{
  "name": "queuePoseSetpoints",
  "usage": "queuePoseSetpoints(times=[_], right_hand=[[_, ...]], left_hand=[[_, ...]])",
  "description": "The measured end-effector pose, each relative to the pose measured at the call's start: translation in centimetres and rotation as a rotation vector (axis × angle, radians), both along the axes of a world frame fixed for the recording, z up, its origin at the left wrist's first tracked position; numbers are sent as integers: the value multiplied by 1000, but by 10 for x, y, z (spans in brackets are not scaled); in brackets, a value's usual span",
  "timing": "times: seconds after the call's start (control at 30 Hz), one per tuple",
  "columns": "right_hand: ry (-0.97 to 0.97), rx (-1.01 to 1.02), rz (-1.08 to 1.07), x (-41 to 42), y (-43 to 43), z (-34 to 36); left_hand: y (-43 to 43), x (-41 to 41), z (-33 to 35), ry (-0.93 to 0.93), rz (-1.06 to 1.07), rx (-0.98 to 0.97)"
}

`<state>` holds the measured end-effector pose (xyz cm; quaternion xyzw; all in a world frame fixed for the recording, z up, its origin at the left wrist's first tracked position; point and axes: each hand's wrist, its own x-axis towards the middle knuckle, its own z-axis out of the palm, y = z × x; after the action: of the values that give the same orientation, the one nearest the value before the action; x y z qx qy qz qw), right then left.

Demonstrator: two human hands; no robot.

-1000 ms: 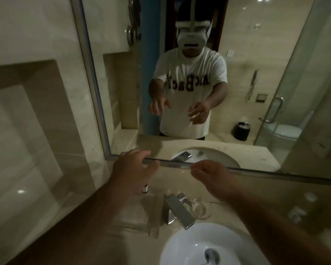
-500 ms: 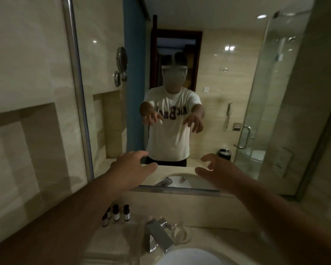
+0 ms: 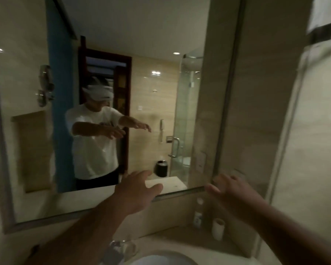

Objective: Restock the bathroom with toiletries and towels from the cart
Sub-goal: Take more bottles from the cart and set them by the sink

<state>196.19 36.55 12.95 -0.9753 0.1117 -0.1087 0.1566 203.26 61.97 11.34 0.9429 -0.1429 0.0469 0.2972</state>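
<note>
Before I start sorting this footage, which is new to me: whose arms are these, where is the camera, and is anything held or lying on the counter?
There is no machine here. A person wears a camera on the head, looking forward and down, so the two arms are their own. The mirror ahead shows the same person reflected. The left hand and right hand reach out with fingers spread; both hold nothing. On the counter, by the wall, stand a small bottle with a white cap and a white cup beside it. The sink shows at the bottom edge. The picture is blurred, so finer detail cannot be told.
</note>
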Motion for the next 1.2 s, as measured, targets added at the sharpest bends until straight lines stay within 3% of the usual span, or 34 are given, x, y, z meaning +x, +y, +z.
queuePoseSetpoints(times=[0.23,0.53,0.83,1.2], right_hand=[[-2,-42,-316,-126,-108,16],[15,23,-574,-286,-221,21],[41,69,-787,-507,-330,30],[92,111,-1223,-767,-366,10]], left_hand=[[-125,-55,20,-48,-241,55],[-280,-160,47,-72,-549,95],[-443,-343,39,-164,-977,144],[-582,-558,31,-224,-1338,209]])
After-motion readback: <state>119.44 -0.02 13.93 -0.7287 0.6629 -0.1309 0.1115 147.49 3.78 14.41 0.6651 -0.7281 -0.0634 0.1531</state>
